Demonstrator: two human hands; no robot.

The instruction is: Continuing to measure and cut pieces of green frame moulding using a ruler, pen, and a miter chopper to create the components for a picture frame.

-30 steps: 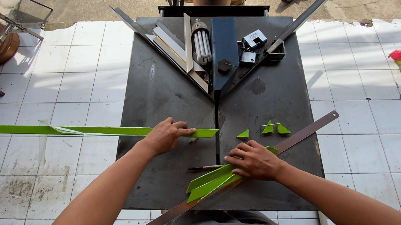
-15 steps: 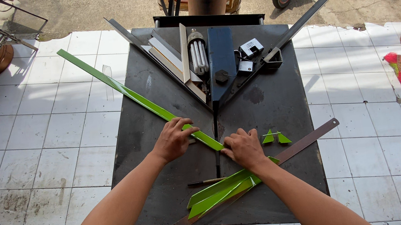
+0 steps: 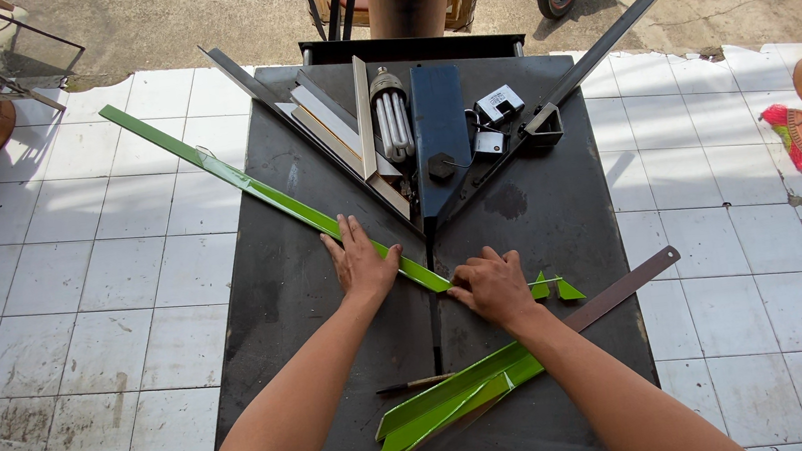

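Note:
A long green strip (image 3: 245, 183) lies slanted across the black metal table (image 3: 561, 217), running from the far left down to the centre slot. My left hand (image 3: 361, 260) presses flat on the strip, fingers spread. My right hand (image 3: 491, 286) rests on the strip's near end at the slot, fingers curled over the tip. Small green triangular offcuts (image 3: 556, 288) lie just right of my right hand. Cut green strips (image 3: 451, 401) are stacked near the front edge.
A V-shaped metal guide (image 3: 350, 131) with a dark blue block (image 3: 439, 120) sits at the table's back, along with a coiled lamp bulb (image 3: 393, 121) and small boxes (image 3: 498, 104). A brown flat bar (image 3: 620, 291) lies diagonally at the front right. A pencil (image 3: 414, 385) lies near the stack. White tiles surround the table.
The long green strip has swung from lying across the left to a steep slant along the left guide. Both hands have moved up toward the centre slot with it.

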